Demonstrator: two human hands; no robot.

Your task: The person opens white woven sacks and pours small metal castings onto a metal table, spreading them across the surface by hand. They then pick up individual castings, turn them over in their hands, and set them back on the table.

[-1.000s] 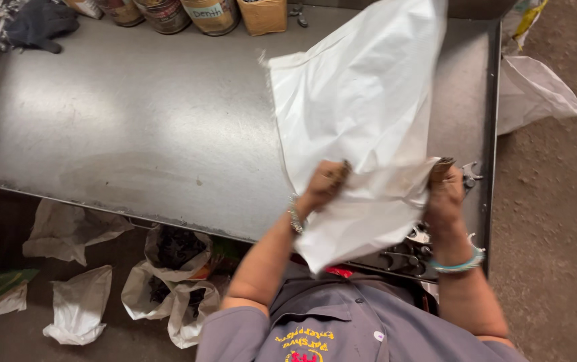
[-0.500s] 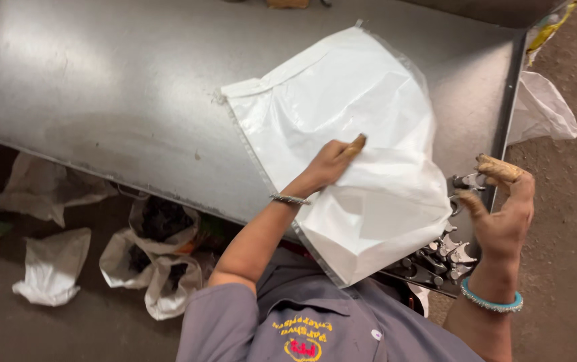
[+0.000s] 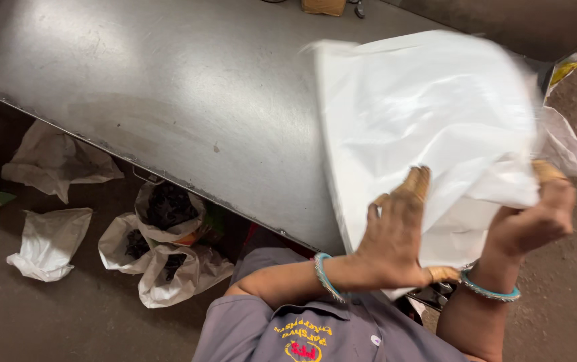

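— Both of your hands were on the white plastic bag (image 3: 429,127) at this moment, weren't they? Half a second back only the left one was.

— Right. Half a second earlier your right hand (image 3: 529,221) had been off to the right, clear of the bag, near the worktop's (image 3: 168,100) right edge. Now it had come back and closed its fingers (image 3: 547,173) on a bunched fold at the bag's near right corner.

— And the left?

— Your left hand (image 3: 396,234) lay against the bag's near face, fingers (image 3: 414,182) spread and pressing rather than pinching. I couldn't tell whether the thumb had caught any plastic behind.

— Where did the bag sit?

— It had been lying flatter on the right part of the worktop. Now it was lifted and blurred with motion, its far end raised over the worktop's right side, its near end held up in front of your chest.

— So what did that mean?

— I judged you had regained a two-handed hold, so the bag could be shaken out or opened. Other crumpled bags (image 3: 161,248) lay on the floor at near left.
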